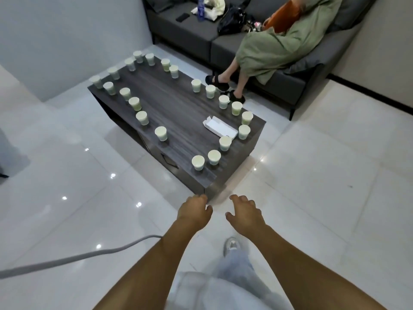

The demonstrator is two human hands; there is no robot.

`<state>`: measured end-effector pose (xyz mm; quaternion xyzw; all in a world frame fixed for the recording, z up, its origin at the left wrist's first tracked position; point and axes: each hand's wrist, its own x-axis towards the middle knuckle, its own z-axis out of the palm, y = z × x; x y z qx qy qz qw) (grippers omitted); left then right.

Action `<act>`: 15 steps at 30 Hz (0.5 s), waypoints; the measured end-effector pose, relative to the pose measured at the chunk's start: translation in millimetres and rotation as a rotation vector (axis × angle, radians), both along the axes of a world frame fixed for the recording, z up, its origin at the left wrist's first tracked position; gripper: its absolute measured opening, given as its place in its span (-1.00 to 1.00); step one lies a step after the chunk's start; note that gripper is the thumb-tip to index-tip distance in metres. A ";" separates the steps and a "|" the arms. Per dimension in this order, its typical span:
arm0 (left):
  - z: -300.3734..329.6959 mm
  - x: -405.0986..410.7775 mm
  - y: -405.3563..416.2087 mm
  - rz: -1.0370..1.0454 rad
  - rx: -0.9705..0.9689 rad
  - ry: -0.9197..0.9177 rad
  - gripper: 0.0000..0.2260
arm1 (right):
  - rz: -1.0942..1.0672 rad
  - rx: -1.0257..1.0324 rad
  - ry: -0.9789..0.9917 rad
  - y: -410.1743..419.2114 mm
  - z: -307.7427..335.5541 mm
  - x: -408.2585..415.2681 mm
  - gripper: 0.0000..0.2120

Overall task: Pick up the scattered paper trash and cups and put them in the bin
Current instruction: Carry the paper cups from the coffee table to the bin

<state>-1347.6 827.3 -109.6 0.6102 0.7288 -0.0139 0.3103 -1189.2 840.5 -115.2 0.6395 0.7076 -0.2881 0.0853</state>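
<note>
cups [161, 133]: pale green paper, upright, ringing the table edges | paper box [220, 127]: white, open, flat between cups

Twenty-two paper cups [161, 133] and one white box [220, 127] stand on one dark table [174, 108], upper middle of frame; two hands.

Bare forearms without sleeves, light grey trousers [232, 285], and a grey-white sneaker [232, 245].

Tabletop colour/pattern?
Dark grey-brown wood grain on the table, seen in the head view.
</note>
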 end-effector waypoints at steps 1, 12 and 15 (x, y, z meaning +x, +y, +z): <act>0.9 3.8 17.3 0.029 -0.001 -0.010 -0.66 | 0.011 -0.001 0.007 19.6 0.4 2.2 -0.50; 12.1 -23.6 149.0 0.210 -0.024 -0.047 -0.70 | 0.146 -0.028 0.012 183.8 9.4 -24.5 -0.57; 8.0 -45.6 180.3 0.196 -0.050 -0.037 -0.67 | 0.142 -0.037 0.003 216.9 5.9 -46.2 -0.59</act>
